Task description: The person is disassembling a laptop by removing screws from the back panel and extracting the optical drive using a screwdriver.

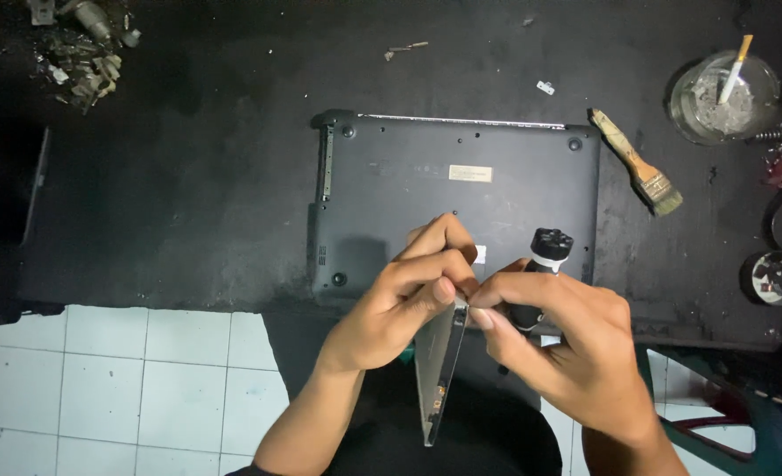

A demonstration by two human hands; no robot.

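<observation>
A black work table (pixel 188 220) carries a dark grey plastic laptop (pixel 461 203) lying bottom-up at its near edge, with a wooden-handled paintbrush (pixel 638 167) and a round glass ashtray (pixel 726 97) toward the far right corner. The base cover looks seated, so opening the case seems largely undone. Over the near edge the left hand (pixel 400 304) and right hand (pixel 558 339) both pinch a thin flat silver metal panel (pixel 439 370); the right also grips a black-capped screwdriver (pixel 545 264).
</observation>
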